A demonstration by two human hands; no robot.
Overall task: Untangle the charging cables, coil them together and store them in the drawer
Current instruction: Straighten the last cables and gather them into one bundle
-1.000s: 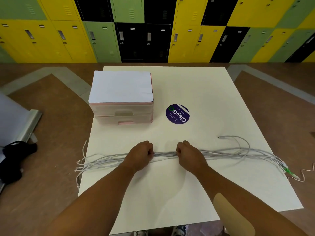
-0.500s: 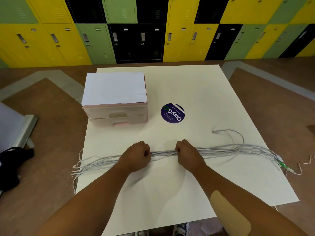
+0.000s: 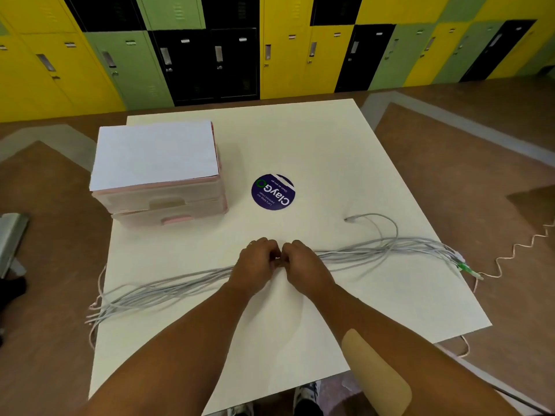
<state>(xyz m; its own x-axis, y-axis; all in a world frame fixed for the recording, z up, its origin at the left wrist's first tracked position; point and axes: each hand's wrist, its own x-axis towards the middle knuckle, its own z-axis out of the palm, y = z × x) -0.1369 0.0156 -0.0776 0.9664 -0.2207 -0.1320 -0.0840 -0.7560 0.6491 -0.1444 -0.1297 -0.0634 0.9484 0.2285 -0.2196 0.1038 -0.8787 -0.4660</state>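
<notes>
A long bundle of grey charging cables (image 3: 168, 288) lies stretched across the white table (image 3: 315, 139), its ends hanging over the left and right edges. My left hand (image 3: 258, 262) and my right hand (image 3: 300, 264) grip the bundle at its middle, knuckles almost touching. One loose cable end (image 3: 350, 219) curls on the table to the right. A small pink two-drawer box (image 3: 159, 181) stands at the back left, both drawers closed.
A round purple sticker (image 3: 273, 192) is stuck on the table beside the drawer box. A thin pink curly cable (image 3: 516, 250) trails on the floor off the right edge. Coloured lockers (image 3: 285, 46) line the far wall. A dark bag (image 3: 12, 291) sits at the left.
My two hands, which gripped the bundle a hand's width apart, have come together at its middle. The cable sides now slope toward me.
</notes>
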